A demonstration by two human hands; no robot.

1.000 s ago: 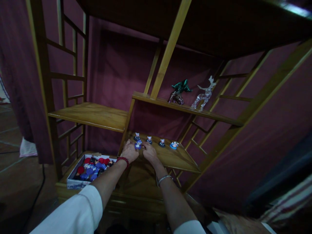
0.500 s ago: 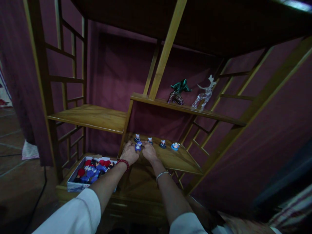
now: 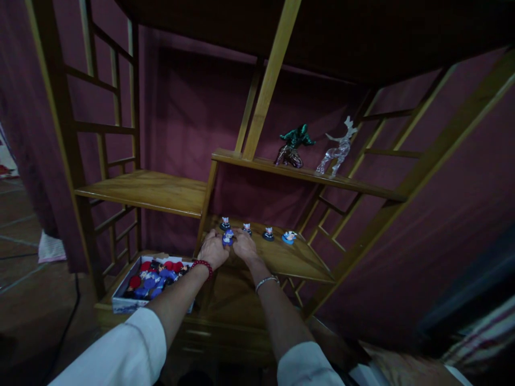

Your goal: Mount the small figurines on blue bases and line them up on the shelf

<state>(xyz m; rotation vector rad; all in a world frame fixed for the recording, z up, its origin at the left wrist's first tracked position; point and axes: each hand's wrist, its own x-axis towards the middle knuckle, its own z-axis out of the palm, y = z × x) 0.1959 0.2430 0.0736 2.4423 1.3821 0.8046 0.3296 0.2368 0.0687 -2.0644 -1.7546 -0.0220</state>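
Observation:
A small purple-and-white figurine [image 3: 228, 237] is upright at the front of the lower right shelf [image 3: 289, 258], between my two hands. My left hand [image 3: 214, 250] closes on its left side, a red bead bracelet at the wrist. On the other side, the fingers of my right hand [image 3: 244, 245] touch the same figurine. Behind my hands stand a cat-like figurine on a dark base [image 3: 225, 223] and a similar one [image 3: 247, 229], partly covered by my right hand. Further right are another dark-based figurine [image 3: 268, 234] and a blue-based figurine [image 3: 288, 237].
A box [image 3: 132, 304] of red, blue and black figurines sits at lower left. On the upper shelf [image 3: 309, 178] stand a green figure statue [image 3: 296, 145] and a clear deer statue [image 3: 338, 151]. A wooden upright [image 3: 207, 206] rises left of my hands.
The camera view has shifted slightly. Both hands stay at the purple-and-white figurine, and no other object has visibly moved.

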